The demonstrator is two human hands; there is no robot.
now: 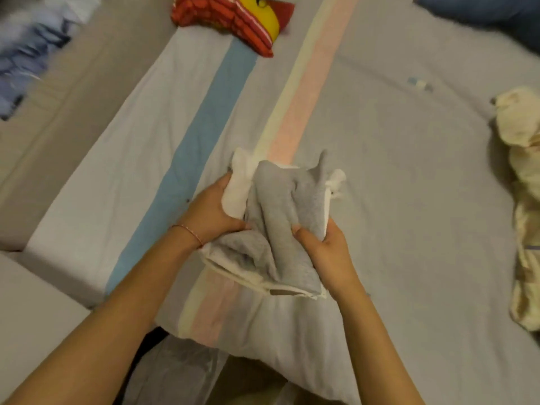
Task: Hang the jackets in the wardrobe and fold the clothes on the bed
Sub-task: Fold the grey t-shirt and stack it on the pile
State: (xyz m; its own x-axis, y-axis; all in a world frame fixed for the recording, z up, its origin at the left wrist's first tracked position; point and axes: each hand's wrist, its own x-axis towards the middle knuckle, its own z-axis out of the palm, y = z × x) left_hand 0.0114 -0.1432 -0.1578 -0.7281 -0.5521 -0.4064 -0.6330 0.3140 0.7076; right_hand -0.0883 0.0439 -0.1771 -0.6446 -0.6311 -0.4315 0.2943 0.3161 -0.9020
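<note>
We hold the grey and white garment [280,211] in both hands, just above the bed [394,171] and over its pink stripe [295,121], nearer to the near edge than to the far one. The left hand [210,211] grips the white side, its fingers [223,182] curled round the cloth with the thumb on top. The right hand [327,249] pinches the grey part between thumb and fingers. We judge the garment to be light, soft and limp knit, not slippery. It will sag and come open if we hold it at one point only, so it is better to take it at two edges. The sheet is soft and a little wrinkled, with a blue stripe [201,135]. A cream garment [523,159] lies at the right edge and a red and yellow cloth [230,16] at the far edge.
</note>
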